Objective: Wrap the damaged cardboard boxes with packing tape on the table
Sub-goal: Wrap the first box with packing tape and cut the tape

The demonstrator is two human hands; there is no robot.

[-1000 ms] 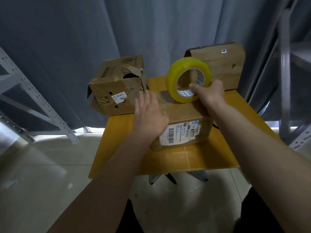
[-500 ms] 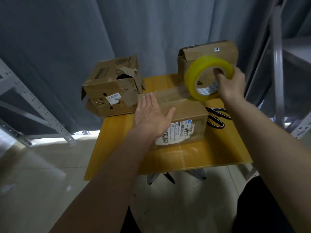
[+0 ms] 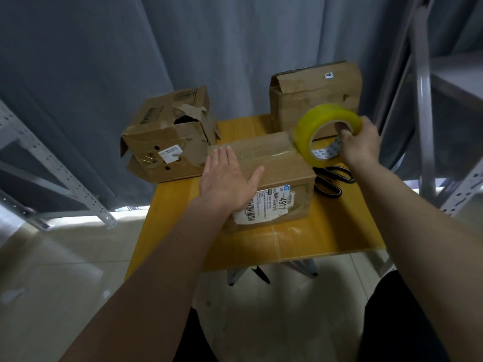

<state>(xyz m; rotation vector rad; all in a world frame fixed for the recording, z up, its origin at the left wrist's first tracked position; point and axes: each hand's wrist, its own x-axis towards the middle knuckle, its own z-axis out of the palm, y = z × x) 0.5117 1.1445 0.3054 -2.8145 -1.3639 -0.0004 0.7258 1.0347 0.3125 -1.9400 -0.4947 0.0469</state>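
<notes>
While the left hand (image 3: 226, 181) lies flat with straight fingers on top of the middle box (image 3: 271, 178), the right hand (image 3: 359, 145) grips the yellow tape roll (image 3: 322, 128), fingers hooked through its core. From that roll a clear strip seems to run left across the box lid toward the flat hand, though the glare makes it hard to be sure. Black scissors (image 3: 330, 180) lie just below the roll. A torn box (image 3: 167, 142) sits left of the flat hand, a taller box (image 3: 313, 92) behind the roll, all on the yellow table (image 3: 313, 241).

table (image 3: 183, 205): yellow-orange top
on it: torn box (image 3: 167, 142), labelled box (image 3: 282, 178), tall box (image 3: 313, 97), scissors (image 3: 329, 182)
</notes>
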